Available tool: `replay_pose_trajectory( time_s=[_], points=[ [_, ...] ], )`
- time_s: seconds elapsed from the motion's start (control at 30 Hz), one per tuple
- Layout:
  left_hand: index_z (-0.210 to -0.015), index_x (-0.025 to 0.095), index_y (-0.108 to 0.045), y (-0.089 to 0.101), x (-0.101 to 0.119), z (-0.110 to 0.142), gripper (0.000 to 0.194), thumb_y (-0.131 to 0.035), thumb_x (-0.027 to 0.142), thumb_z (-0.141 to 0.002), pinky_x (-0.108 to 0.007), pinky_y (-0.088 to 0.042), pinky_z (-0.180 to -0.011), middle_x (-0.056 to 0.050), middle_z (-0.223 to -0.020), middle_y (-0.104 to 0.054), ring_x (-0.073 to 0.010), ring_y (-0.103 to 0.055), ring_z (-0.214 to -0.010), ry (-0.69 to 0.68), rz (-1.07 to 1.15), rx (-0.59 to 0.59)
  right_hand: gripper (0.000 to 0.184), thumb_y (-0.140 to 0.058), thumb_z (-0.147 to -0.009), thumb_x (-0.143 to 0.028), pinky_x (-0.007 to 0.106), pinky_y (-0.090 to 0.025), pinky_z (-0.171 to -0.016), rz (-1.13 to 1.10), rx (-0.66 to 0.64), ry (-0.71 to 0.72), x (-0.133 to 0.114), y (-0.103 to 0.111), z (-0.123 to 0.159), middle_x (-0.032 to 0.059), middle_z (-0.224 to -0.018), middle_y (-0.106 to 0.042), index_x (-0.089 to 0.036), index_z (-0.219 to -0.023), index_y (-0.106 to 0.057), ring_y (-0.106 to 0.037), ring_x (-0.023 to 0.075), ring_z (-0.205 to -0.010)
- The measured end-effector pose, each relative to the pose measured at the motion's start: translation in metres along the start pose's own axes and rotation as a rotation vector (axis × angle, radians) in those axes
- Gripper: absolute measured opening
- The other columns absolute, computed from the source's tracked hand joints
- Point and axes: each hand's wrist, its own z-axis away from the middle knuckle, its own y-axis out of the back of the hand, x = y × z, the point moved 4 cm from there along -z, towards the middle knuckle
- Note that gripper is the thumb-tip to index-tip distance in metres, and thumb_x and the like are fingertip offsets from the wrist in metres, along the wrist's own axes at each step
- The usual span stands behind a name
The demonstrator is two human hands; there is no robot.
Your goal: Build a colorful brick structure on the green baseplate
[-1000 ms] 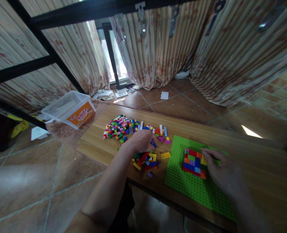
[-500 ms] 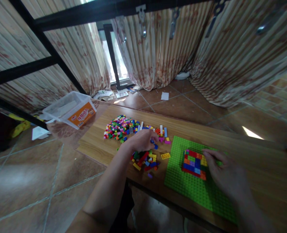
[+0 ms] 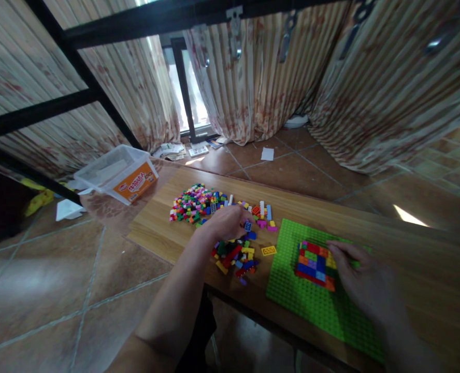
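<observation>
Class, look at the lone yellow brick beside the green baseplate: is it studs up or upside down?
Upside down: the yellow brick shows three rings in a row, not paired studs.

Dim room, window glare behind, right hand blurred.

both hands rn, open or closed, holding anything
Left hand: closed on a blue brick.
Right hand: fingers together at the edge of the brick block; whether they grip anything, I cannot tell.

The baseplate is bright green, the block build a patchwork of red, blue, orange and yellow, and the curtains cream with reddish floral print.
</observation>
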Motion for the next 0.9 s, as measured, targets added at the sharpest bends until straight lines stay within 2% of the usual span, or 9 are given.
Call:
replay_pose_trajectory(
  time_s=[0.13,0.27,0.4,0.5,0.53,0.7,0.9],
  points=[
    [-0.097,0.024,-0.076,0.0,-0.002,0.0,0.028,-0.066,0.014,-0.072,-0.027,-0.05,-0.084,-0.003,-0.094,-0.072,-0.0201,-0.066,-0.09,0.012,-0.044,0.002,0.035,-0.049,-0.09,-0.05,0.037,-0.056,-0.077,-0.002,0.0,-0.01,-0.002,0.001,-0.001,0.0056,-0.094,-0.076,-0.025,-0.093,-0.074,-0.07,0.0234,-0.084],
    [-0.095,0.019,-0.074,0.006,0.001,-0.001,0.021,-0.065,0.015,-0.076,-0.026,-0.049,-0.081,-0.004,-0.094,-0.069,-0.0173,-0.063,-0.085,-0.072,0.051,0.058,0.035,-0.05,-0.089,-0.049,0.037,-0.055,-0.079,-0.019,0.015,-0.04,-0.001,0.004,-0.002,0.006,-0.092,-0.076,-0.024,-0.092,-0.074,-0.071,0.0237,-0.084],
    [-0.102,0.017,-0.071,0.003,0.015,-0.005,0.021,-0.063,0.018,-0.083,-0.025,-0.049,-0.079,-0.004,-0.094,-0.068,-0.0142,-0.061,-0.082,-0.166,0.389,0.127,0.034,-0.052,-0.088,-0.048,0.037,-0.055,-0.082,-0.044,0.075,-0.085,-0.001,0.011,-0.002,0.0063,-0.093,-0.076,-0.023,-0.092,-0.074,-0.071,0.0244,-0.087],
    [-0.104,0.015,-0.069,-0.016,0.037,-0.012,0.021,-0.063,0.024,-0.086,-0.025,-0.048,-0.081,-0.006,-0.097,-0.068,-0.0139,-0.062,-0.087,-0.235,0.736,0.094,0.032,-0.054,-0.089,-0.048,0.036,-0.055,-0.083,-0.128,0.097,-0.117,-0.004,0.015,-0.001,0.0047,-0.094,-0.076,-0.024,-0.094,-0.075,-0.071,0.0232,-0.089],
    [-0.104,0.014,-0.068,-0.024,0.045,-0.014,0.021,-0.063,0.026,-0.087,-0.025,-0.048,-0.08,-0.006,-0.096,-0.068,-0.0133,-0.062,-0.086,-0.228,0.847,0.058,0.031,-0.055,-0.089,-0.047,0.036,-0.055,-0.083,-0.17,0.098,-0.117,-0.006,0.016,0.0,0.0042,-0.095,-0.076,-0.024,-0.095,-0.074,-0.07,0.0226,-0.09],
    [-0.109,0.014,-0.067,-0.061,0.073,-0.022,0.031,-0.066,0.034,-0.085,-0.02,-0.044,-0.061,-0.004,-0.09,-0.068,-0.0103,-0.063,-0.071,0.002,1.318,-0.038,0.031,-0.066,-0.084,-0.048,0.037,-0.055,-0.084,-0.362,0.054,0.0,-0.028,0.017,0.003,0.0039,-0.102,-0.073,-0.026,-0.104,-0.072,-0.069,0.0212,-0.092],
    [-0.105,0.013,-0.069,-0.072,0.09,-0.021,0.036,-0.074,0.035,-0.076,-0.017,-0.029,-0.048,-0.003,-0.085,-0.068,-0.0062,-0.057,-0.057,0.181,1.523,-0.047,0.026,-0.068,-0.083,-0.046,0.039,-0.054,-0.087,-0.335,0.056,0.097,-0.044,0.013,0.007,0.004,-0.107,-0.071,-0.027,-0.102,-0.072,-0.067,0.0212,-0.098]
  ],
)
